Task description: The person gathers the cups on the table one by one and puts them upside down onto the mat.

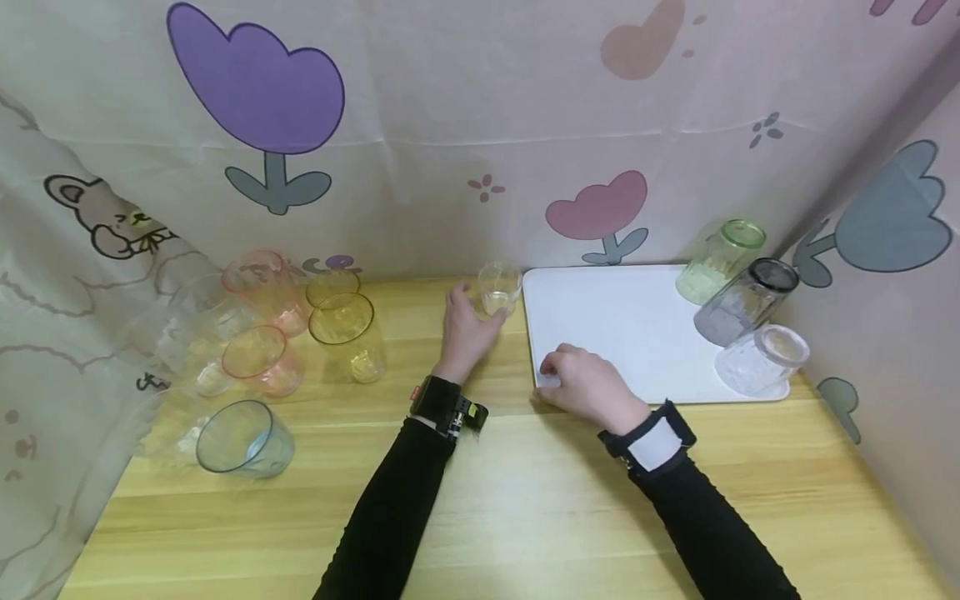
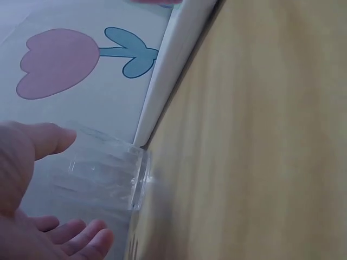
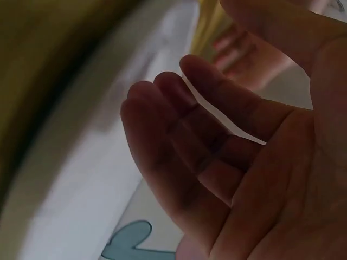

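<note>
A small clear cup (image 1: 499, 289) stands on the wooden table (image 1: 525, 500), just left of the white tray (image 1: 622, 325). My left hand (image 1: 486, 322) is curled round it, with the thumb on its left side. In the left wrist view the clear cup (image 2: 103, 173) sits between the thumb (image 2: 43, 140) and the fingers (image 2: 81, 238), beside the tray's rim (image 2: 173, 59). My right hand (image 1: 553, 372) lies at the tray's near left corner. The right wrist view shows its fingers (image 3: 179, 130) loosely bent and holding nothing.
On the tray's right side stand a green cup (image 1: 720, 260), a dark grey cup (image 1: 746, 302) and a clear cup (image 1: 761, 360), all mouth down. Several pink, yellow and bluish cups (image 1: 270, 350) crowd the table's left. Flower-print curtains close the back and sides.
</note>
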Action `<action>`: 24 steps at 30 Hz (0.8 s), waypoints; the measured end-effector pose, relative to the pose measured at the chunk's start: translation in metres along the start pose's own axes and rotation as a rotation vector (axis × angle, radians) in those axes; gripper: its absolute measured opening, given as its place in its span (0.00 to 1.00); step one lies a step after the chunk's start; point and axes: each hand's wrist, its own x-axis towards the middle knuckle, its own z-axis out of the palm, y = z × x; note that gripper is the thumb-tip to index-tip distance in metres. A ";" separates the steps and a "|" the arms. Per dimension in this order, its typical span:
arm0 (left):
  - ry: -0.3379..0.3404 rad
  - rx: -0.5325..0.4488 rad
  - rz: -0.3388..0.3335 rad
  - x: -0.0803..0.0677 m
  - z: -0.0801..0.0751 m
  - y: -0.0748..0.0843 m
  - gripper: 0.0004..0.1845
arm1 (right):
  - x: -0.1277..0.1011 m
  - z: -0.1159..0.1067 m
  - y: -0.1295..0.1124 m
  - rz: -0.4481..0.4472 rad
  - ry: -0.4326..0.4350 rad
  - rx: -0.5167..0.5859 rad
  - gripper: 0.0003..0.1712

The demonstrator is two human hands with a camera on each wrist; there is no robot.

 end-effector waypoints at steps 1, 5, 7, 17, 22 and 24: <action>-0.008 -0.001 -0.006 0.002 0.000 0.000 0.49 | 0.000 0.003 -0.001 0.002 -0.012 0.003 0.16; -0.038 -0.038 -0.034 0.007 0.003 0.000 0.51 | 0.002 0.010 -0.002 0.009 -0.034 0.025 0.11; -0.055 -0.057 -0.043 0.009 0.004 0.000 0.50 | 0.001 0.012 -0.001 0.002 -0.040 0.025 0.09; -0.077 -0.081 -0.049 0.017 0.009 0.000 0.49 | 0.001 0.014 -0.001 -0.024 -0.024 0.009 0.08; -0.074 -0.074 -0.042 0.020 0.012 -0.001 0.46 | 0.001 0.013 -0.002 -0.015 -0.026 0.009 0.08; -0.071 -0.070 -0.040 0.021 0.012 -0.001 0.45 | 0.002 0.012 -0.002 -0.010 -0.031 0.011 0.08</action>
